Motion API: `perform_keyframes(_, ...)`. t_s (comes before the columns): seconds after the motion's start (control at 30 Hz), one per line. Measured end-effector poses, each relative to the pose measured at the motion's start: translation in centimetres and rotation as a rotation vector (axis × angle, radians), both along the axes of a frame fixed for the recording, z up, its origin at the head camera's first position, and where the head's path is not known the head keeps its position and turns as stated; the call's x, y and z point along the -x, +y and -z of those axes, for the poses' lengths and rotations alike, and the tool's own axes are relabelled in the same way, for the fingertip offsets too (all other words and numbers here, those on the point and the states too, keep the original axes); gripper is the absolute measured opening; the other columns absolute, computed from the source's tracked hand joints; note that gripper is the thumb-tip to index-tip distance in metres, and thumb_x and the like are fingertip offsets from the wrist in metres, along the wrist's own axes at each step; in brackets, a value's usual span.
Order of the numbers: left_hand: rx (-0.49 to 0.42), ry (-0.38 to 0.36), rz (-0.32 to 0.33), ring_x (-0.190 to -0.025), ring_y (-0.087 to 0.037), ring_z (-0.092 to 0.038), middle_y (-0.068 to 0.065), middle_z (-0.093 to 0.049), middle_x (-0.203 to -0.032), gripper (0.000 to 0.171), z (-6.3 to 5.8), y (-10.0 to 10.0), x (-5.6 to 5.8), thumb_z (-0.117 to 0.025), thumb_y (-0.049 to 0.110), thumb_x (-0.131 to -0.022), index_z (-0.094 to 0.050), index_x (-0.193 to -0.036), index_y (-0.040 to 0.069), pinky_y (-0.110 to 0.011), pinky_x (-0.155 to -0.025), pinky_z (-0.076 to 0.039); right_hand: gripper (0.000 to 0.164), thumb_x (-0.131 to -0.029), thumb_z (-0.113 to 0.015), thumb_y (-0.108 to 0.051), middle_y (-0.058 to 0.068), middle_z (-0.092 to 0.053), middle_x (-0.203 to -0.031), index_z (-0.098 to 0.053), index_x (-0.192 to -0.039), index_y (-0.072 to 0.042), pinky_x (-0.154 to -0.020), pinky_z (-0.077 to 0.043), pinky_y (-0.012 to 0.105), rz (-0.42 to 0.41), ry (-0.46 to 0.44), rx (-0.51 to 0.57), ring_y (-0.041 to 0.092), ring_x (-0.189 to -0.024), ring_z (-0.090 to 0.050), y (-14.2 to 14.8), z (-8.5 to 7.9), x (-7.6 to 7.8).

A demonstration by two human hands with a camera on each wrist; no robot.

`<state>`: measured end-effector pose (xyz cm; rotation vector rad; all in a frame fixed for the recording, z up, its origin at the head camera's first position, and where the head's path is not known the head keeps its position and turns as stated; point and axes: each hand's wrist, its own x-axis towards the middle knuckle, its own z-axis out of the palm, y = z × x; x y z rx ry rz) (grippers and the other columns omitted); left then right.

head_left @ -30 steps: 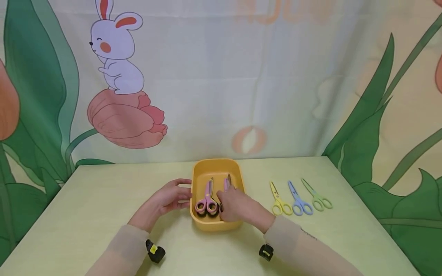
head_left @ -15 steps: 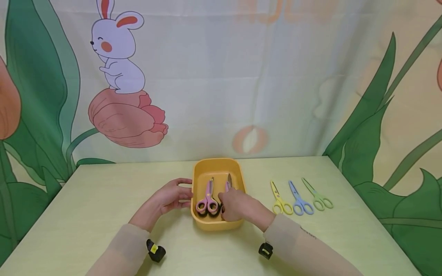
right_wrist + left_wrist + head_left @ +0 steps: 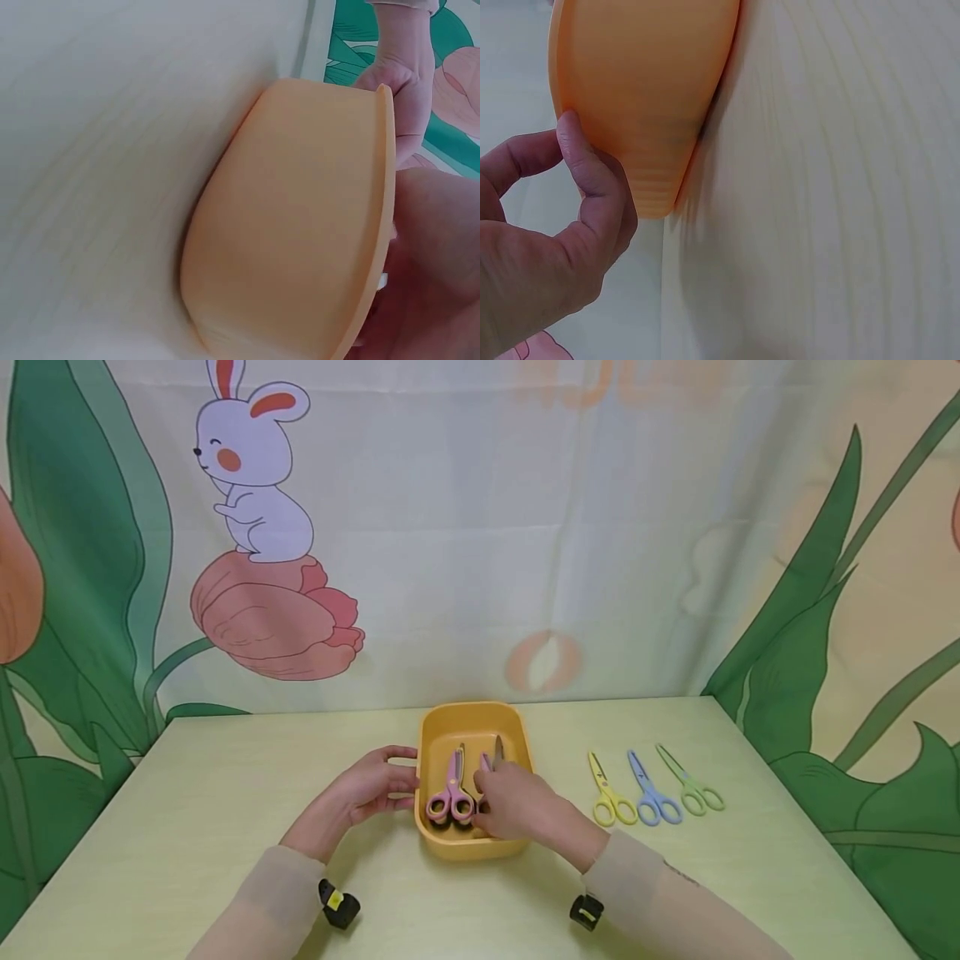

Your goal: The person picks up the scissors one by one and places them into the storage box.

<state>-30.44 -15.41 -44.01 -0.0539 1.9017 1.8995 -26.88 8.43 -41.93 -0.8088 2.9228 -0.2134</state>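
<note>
A yellow-orange tray [image 3: 517, 727] stands on the table with scissors lying in it. My left hand [image 3: 372, 785] touches the tray's outer left wall with its fingers near the rim. My right hand [image 3: 517, 802] reaches over the right rim into the tray and holds a pair of pink scissors [image 3: 486, 763]. Those handles are mostly hidden under my fingers, while a blade tip shows beyond them. Left of that hand lies another pair of pink scissors [image 3: 452, 789], handles toward me, partly over something dark. In the right wrist view, the tray's wall [image 3: 292, 217] hides the fingertips.
To the right of the tray lie yellow scissors [image 3: 611, 793], blue scissors [image 3: 652, 793] and green scissors [image 3: 692, 783] in a row. The table [image 3: 225, 793] ends at a printed cloth [image 3: 435, 543] at the back.
My right hand has shifted slightly, and the pink part and metal blade of the held scissors now show farther apart. The left hand, tray and other scissors stay put.
</note>
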Motion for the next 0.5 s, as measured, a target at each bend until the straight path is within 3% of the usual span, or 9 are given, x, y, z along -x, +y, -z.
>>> perform_keyframes(0.1,0.0,0.001,0.0,-0.088,-0.022,-0.066,-0.02,-0.062,-0.111,0.063,0.1,0.0,-0.1,-0.061,-0.002,-0.095,-0.031,-0.151,-0.003,-0.031,-0.071,-0.06,0.026,-0.093,-0.074,-0.034,0.003,-0.058,-0.095,-0.066,-0.102,-0.011,-0.06,-0.047,0.033,-0.028,0.083,0.05,0.018,-0.08,-0.055,0.2,0.3,-0.2)
perform_keyframes(0.27,-0.001,0.004,0.005,-0.089,-0.023,-0.066,-0.022,-0.062,-0.112,0.062,0.1,0.0,-0.1,-0.061,-0.002,-0.095,-0.031,-0.15,-0.004,-0.031,-0.071,-0.06,0.018,-0.094,-0.073,-0.026,0.001,-0.06,-0.091,-0.069,-0.099,-0.01,-0.062,-0.048,0.031,-0.094,0.263,0.184,0.015,-0.073,-0.053,1.0,0.4,-0.3)
perform_keyframes(0.5,0.006,-0.001,0.006,-0.09,-0.023,-0.066,-0.023,-0.062,-0.114,0.063,-0.1,0.0,0.0,-0.06,-0.002,-0.095,-0.031,-0.151,-0.003,-0.03,-0.071,-0.06,0.01,-0.095,-0.071,-0.016,0.004,-0.064,-0.095,-0.069,-0.1,-0.008,-0.074,-0.054,0.036,-0.128,0.364,0.471,0.019,-0.085,-0.06,2.6,0.0,-0.3)
